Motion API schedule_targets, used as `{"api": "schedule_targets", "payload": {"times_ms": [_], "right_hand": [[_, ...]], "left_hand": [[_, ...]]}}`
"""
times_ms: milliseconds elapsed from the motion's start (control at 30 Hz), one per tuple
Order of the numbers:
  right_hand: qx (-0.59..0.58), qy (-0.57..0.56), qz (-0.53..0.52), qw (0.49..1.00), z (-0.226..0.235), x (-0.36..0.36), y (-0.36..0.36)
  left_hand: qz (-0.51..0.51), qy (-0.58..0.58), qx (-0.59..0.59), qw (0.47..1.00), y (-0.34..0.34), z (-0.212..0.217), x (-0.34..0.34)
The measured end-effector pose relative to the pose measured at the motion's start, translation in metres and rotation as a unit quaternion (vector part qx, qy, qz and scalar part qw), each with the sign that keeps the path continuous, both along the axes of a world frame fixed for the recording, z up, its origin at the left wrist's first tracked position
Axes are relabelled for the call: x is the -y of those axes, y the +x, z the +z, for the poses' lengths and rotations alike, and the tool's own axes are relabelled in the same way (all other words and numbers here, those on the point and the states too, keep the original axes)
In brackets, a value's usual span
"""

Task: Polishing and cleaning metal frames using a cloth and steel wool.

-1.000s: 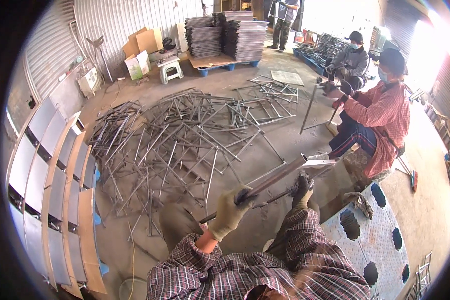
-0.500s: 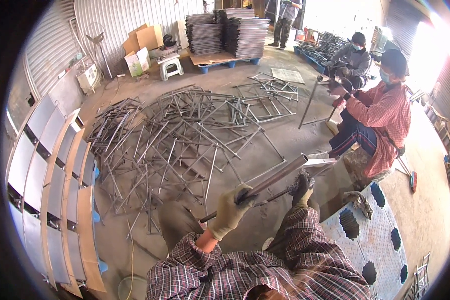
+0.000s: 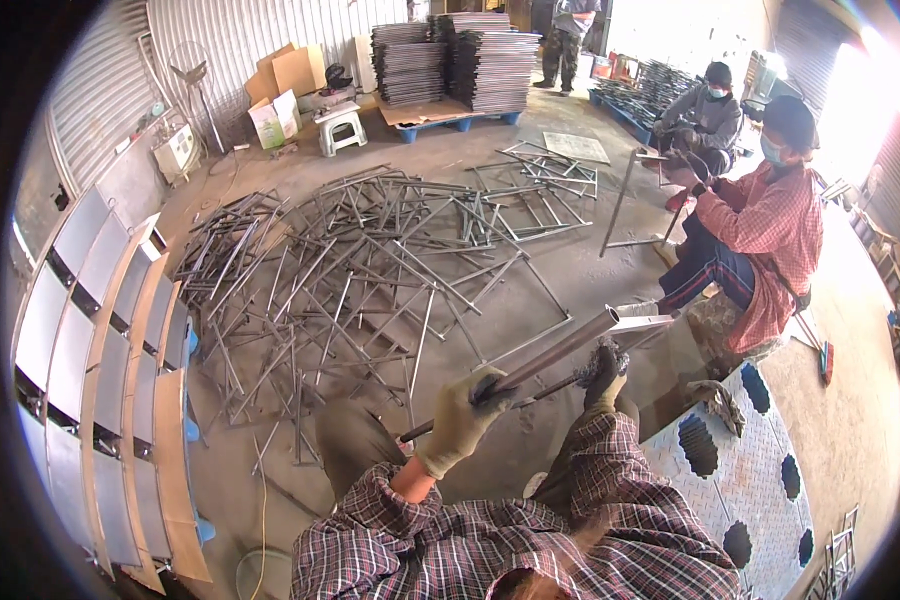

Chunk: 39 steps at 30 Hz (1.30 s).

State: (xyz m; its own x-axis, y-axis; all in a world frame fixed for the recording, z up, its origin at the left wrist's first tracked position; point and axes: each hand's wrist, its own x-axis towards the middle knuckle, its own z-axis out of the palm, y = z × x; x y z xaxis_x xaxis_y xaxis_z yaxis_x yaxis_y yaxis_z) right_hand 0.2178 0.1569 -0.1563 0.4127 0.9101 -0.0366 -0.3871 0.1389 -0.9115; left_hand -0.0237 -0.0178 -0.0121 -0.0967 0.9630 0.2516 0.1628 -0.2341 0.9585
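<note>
Now, gloved left hand wrapped firmly round a metal frame, fingers folded over its upper tube! The frame sits in mid-air above the floor, left of the tread plate's upper-left edge. And look at its line: the tube's long axis slants from that left fist up and to the right, away from the wearer, its open end aimed toward the co-worker in red checks. Beneath it, a darker rod runs on much the same slant. Over to the right hand: fingers curled about a dark, fuzzy wad by the rod's far end; whether they grip the rod too, one cannot tell. A crumpled grey cloth lies on the plate's upper-left edge, while a tangled heap of frames sprawls across the floor beyond.
</note>
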Motion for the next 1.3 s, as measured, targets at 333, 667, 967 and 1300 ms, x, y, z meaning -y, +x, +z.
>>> {"api": "schedule_targets", "payload": {"times_ms": [333,667,967,1300], "right_hand": [[-0.012,0.004,-0.005,1.000,-0.004,-0.002,-0.002],[0.027,0.025,-0.014,0.999,-0.023,-0.011,0.002],[0.080,0.044,-0.022,0.996,-0.027,-0.014,0.007],[0.026,-0.059,0.004,0.998,-0.023,-0.017,0.003]], "left_hand": [[0.024,0.015,0.018,0.999,-0.001,-0.011,-0.003],[0.030,0.027,-0.008,0.999,-0.006,-0.017,-0.005],[0.057,-0.082,-0.009,0.995,-0.013,-0.021,-0.004],[0.188,-0.063,-0.127,0.972,-0.032,-0.056,-0.025]]}}
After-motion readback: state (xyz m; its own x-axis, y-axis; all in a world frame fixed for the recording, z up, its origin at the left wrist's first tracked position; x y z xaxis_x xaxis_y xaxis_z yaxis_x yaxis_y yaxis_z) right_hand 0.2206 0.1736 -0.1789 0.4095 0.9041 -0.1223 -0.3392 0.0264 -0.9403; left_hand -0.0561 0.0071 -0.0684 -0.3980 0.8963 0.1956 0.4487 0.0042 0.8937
